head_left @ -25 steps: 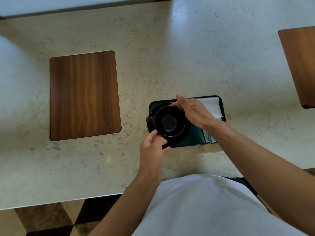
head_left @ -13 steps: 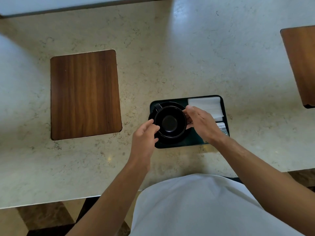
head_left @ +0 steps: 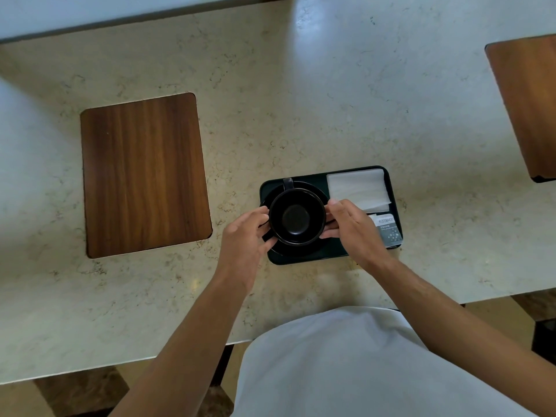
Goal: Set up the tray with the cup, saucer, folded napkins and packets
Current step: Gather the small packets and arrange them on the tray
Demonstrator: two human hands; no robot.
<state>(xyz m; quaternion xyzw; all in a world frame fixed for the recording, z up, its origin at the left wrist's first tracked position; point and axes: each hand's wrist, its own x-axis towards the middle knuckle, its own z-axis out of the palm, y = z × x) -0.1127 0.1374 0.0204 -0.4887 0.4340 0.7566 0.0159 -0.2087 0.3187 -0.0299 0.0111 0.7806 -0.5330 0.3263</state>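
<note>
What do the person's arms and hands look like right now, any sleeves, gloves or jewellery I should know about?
Both forearms are bare up to the frame edge, with no sleeves in view. The left hand and right hand wear no gloves, and no rings, watch or wristbands show. The only clothing visible is a white garment over the torso at the bottom of the head view.

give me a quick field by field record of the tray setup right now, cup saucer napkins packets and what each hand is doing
tray: dark, rectangular, on the stone counter
saucer: black, on the tray's left half
cup: black, empty, upright on the saucer, handle pointing away from the person
napkins: white, folded, in the tray's far right corner
packets: near right corner, partly hidden by the right hand
left hand: fingers on the cup's left side
right hand: fingers on the cup's right side
</note>
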